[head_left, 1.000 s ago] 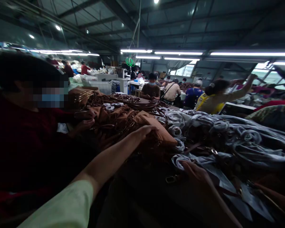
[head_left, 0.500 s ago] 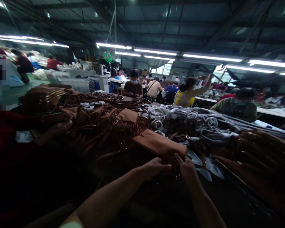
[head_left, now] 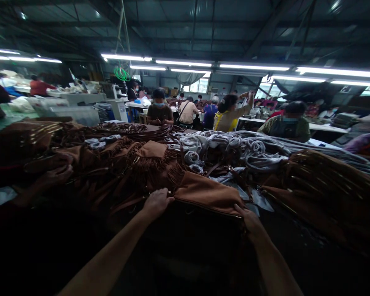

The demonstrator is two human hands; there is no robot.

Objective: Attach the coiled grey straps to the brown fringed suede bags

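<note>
A flat brown bag (head_left: 208,191) with a metal zipper along its near edge lies stretched between my two hands. My left hand (head_left: 156,202) is closed at the left end of the zipper edge. At the opposite corner, my right hand (head_left: 249,220) grips the bag with the thumb over its top. The undersides of my fingers are hidden in shadow. Just behind the bag lies a brown fringed bag (head_left: 156,154) with a strap and metal clip.
Plastic-wrapped straps (head_left: 194,144) are heaped behind. A stack of brown zippered bags (head_left: 327,193) stands right, and another bag pile (head_left: 33,135) left. A co-worker's hands (head_left: 57,172) work at the left. Across the table sits a person (head_left: 160,113); others sit further back.
My left hand has moved left along the bag, from near my right hand to its far end. The bag's zipper edge now shows, pulled out straight. The view has turned right.
</note>
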